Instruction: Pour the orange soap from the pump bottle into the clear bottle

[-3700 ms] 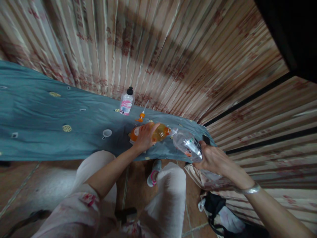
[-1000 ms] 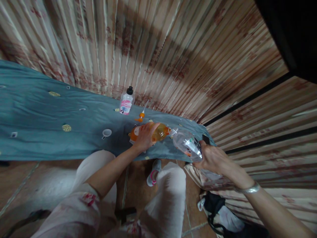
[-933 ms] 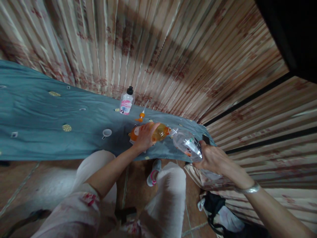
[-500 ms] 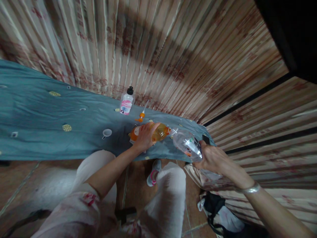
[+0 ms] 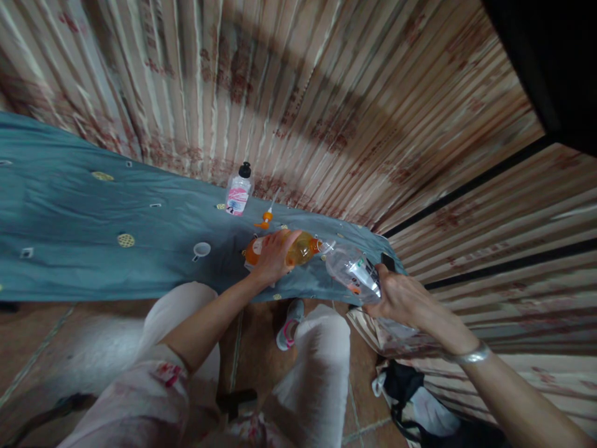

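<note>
My left hand (image 5: pixel 274 256) is wrapped around a bottle of amber liquid (image 5: pixel 301 250) with an orange label, tipped on its side with its neck to the right. That neck meets the mouth of a clear plastic bottle (image 5: pixel 347 267), which also lies tilted. Closed on the clear bottle's lower end is my right hand (image 5: pixel 394 295); a bracelet circles that wrist. Just beyond the left hand, an orange pump top (image 5: pixel 265 219) with a thin tube lies on the cloth. Whether liquid passes between the two mouths I cannot make out.
A clear bottle with pink label and black cap (image 5: pixel 237 194) stands near the curtain (image 5: pixel 280 93). A small white cup (image 5: pixel 201 250) rests on the blue-green cloth (image 5: pixel 93 249). A dark flat object (image 5: pixel 387 262) lies by my right hand. Black and white bags (image 5: pixel 415 398) sit on the tiled floor.
</note>
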The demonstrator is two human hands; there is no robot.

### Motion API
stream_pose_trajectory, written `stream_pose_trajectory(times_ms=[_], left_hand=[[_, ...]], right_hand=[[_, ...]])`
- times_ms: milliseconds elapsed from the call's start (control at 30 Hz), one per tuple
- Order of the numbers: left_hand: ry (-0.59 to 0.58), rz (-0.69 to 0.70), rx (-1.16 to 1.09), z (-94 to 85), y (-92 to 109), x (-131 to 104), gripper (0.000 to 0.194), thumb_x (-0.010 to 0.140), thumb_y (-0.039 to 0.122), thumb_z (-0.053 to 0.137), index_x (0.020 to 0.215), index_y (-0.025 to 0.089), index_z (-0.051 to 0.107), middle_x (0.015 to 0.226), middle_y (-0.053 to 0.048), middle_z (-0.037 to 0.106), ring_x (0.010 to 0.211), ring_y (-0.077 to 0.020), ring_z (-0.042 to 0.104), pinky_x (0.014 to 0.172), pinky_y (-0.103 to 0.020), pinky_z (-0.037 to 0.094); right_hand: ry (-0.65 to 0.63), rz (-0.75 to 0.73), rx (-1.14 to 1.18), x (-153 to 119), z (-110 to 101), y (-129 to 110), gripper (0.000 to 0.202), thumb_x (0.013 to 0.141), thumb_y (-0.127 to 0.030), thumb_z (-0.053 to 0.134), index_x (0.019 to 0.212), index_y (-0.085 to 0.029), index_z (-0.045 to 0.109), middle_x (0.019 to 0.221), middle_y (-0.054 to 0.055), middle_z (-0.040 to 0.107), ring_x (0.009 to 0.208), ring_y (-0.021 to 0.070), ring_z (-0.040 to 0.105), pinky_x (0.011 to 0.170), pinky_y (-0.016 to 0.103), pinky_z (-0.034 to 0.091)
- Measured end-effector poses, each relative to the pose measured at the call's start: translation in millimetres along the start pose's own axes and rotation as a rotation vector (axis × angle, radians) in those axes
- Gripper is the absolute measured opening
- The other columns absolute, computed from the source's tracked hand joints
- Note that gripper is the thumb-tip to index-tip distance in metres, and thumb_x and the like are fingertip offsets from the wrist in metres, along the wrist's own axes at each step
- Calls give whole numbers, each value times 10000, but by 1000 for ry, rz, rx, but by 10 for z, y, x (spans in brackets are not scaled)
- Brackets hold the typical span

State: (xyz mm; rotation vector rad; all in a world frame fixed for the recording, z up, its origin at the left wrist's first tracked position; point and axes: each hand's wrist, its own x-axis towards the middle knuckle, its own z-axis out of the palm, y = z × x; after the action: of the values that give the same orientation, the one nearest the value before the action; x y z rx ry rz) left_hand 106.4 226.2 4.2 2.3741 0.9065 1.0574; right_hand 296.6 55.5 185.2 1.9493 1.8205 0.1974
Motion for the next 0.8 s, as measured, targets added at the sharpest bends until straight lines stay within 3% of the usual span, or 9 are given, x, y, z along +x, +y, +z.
stream_pose_trajectory(times_ms=[167, 533, 800], left_hand=[[-8, 1, -13, 0, -3, 1, 808, 682, 176, 696, 1403, 220, 335, 1354, -137, 472, 1275, -311, 440, 1041, -466, 356], [6, 9, -15, 2, 2, -4, 804, 688, 183, 699, 1406, 202, 339, 1350, -143, 473, 1266, -314, 445, 1044, -471, 359], [2, 3, -16, 1, -3, -3, 790, 693, 186, 689, 1402, 226, 344, 1353, -132, 475, 1266, -308, 447, 1043, -471, 357]], right_hand=[[46, -13, -23, -7, 21, 9, 403, 751, -409, 555, 997, -91, 532, 698, 114, 681, 605, 249, 662, 502, 291, 325], [-28, 13, 12, 1, -30, -9, 405, 767, -420, 553, 1000, -90, 518, 713, 123, 681, 661, 292, 682, 512, 304, 294], [10, -9, -9, -6, 23, 21, 392, 742, -395, 569, 996, -100, 522, 708, 109, 684, 632, 263, 670, 507, 299, 300]])
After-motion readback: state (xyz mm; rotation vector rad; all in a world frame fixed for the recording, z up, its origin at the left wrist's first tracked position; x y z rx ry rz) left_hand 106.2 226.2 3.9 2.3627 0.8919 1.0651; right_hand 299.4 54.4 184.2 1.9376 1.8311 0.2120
